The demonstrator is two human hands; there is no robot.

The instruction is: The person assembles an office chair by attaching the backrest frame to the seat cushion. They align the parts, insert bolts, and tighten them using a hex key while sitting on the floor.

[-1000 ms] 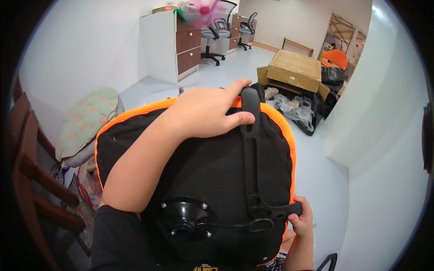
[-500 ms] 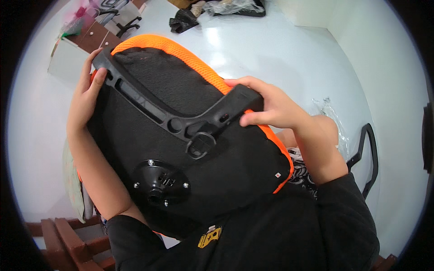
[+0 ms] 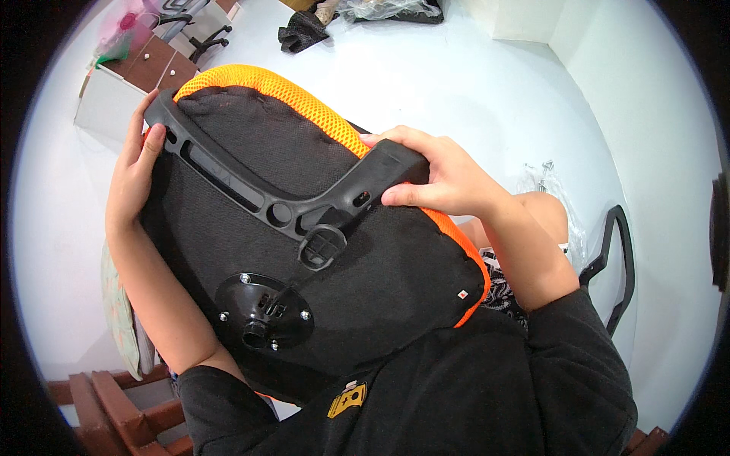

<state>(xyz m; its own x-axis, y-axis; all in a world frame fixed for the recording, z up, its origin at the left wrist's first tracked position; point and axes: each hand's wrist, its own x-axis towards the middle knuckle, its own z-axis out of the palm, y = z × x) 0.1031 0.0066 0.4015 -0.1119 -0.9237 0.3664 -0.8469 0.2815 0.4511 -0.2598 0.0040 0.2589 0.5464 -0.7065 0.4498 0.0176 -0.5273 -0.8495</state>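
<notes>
A padded chair cushion (image 3: 395, 273) with a black fabric underside and bright orange mesh edging lies across my lap, underside up. Over it I hold a curved black plastic chair bracket (image 3: 328, 204) with slots, a round hole and a ring-shaped piece at its lower side. My left hand (image 3: 133, 182) grips the bracket's far left end, thumb on top. Around the right end wraps my right hand (image 3: 452, 178), its thumb on the near side and fingers by the orange edge. Nearer me, a round black mounting plate (image 3: 266, 308) is fixed to the underside with several screws.
At right, a black loop-shaped armrest (image 3: 625, 266) stands near the wall, beside clear plastic wrapping (image 3: 544, 182). A brown-and-white drawer cabinet (image 3: 114, 95) is at far left. Black and clear packaging (image 3: 303, 32) lies on the far floor. Brown wooden furniture (image 3: 114, 410) stands at lower left.
The bracket and both hands have shifted slightly left relative to the view, with the cushion moving along a little. Both hands keep the same hold. The picture is brighter.
</notes>
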